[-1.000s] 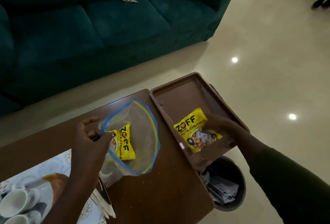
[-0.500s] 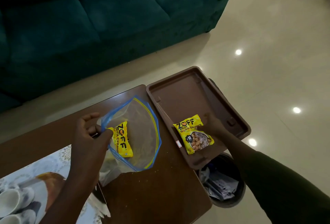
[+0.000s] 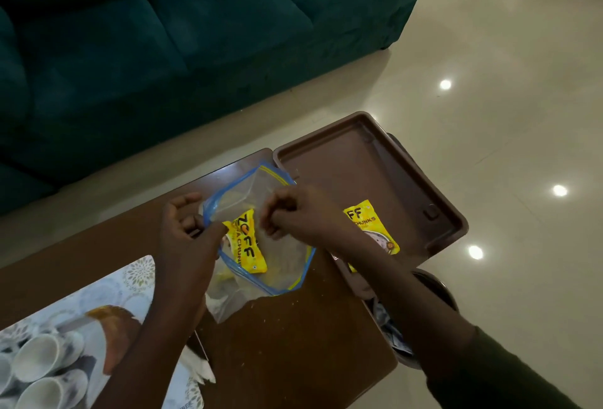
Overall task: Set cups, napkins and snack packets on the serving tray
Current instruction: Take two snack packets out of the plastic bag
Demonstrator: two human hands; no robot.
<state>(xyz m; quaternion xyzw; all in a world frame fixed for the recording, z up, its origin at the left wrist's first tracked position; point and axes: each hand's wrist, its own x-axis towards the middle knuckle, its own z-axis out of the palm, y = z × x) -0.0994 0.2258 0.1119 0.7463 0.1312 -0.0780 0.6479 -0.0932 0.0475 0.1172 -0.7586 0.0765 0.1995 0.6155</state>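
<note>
A brown serving tray (image 3: 359, 163) overhangs the right end of the wooden table (image 3: 293, 343). One yellow snack packet (image 3: 372, 222) lies in the tray, partly behind my right forearm. A clear zip bag (image 3: 284, 265) with a blue rim sits on the table and holds a second yellow packet (image 3: 249, 245). My left hand (image 3: 186, 232) pinches the bag's left rim. My right hand (image 3: 300, 212) is at the bag's mouth with its fingers curled beside that packet; whether it grips anything is unclear. White cups (image 3: 42, 353) show at the lower left. White napkins (image 3: 199, 369) peek out below my left arm.
A dark bin (image 3: 434, 291) with paper in it stands on the floor under the tray's near end. A green sofa (image 3: 163, 33) runs across the back, beyond a strip of pale tiled floor. The cups rest on a patterned surface at the table's left.
My right hand has let go of the packet in the tray and moved left to the bag's mouth. My left hand has kept its hold on the bag's rim.
</note>
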